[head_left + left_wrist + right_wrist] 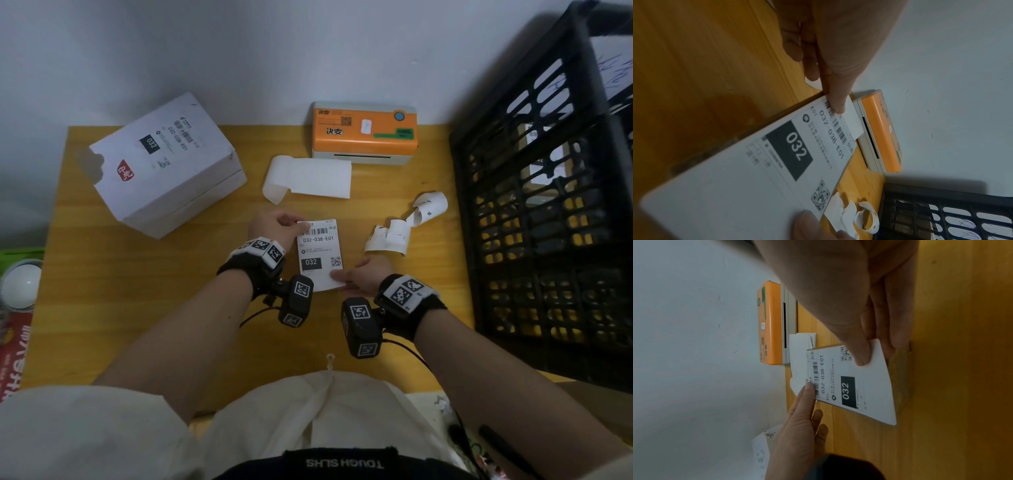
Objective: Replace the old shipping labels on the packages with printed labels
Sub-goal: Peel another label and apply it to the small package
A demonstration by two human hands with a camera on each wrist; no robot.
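Yellow-orange wood grain covers the table (137,308) in front of me, and it is pushed against a pale grey wall (239,51). At the far left edge I see a white bulb-like object (21,286) and some red printed packaging (13,356). Further in stands a white package (164,168), tilted, with a label reading 032-038-E01 stuck on its top face. At the back centre sits the orange label printer (364,132), with a curled strip of blank white backing paper (306,178) lying just before its slot.

Between my hands is the printed label (320,253), also marked 032-038-E01, held above the table. My left hand (274,228) pinches its far left corner by the barcode, thumb on top. My right hand (364,277) pinches the near right corner beside the QR code, thumb on the printed face and fingers underneath.

Just right of the label lie crumpled, curled white paper scraps (404,222). A black plastic lattice crate (541,205) fills the right side, with something pale inside that I cannot make out.
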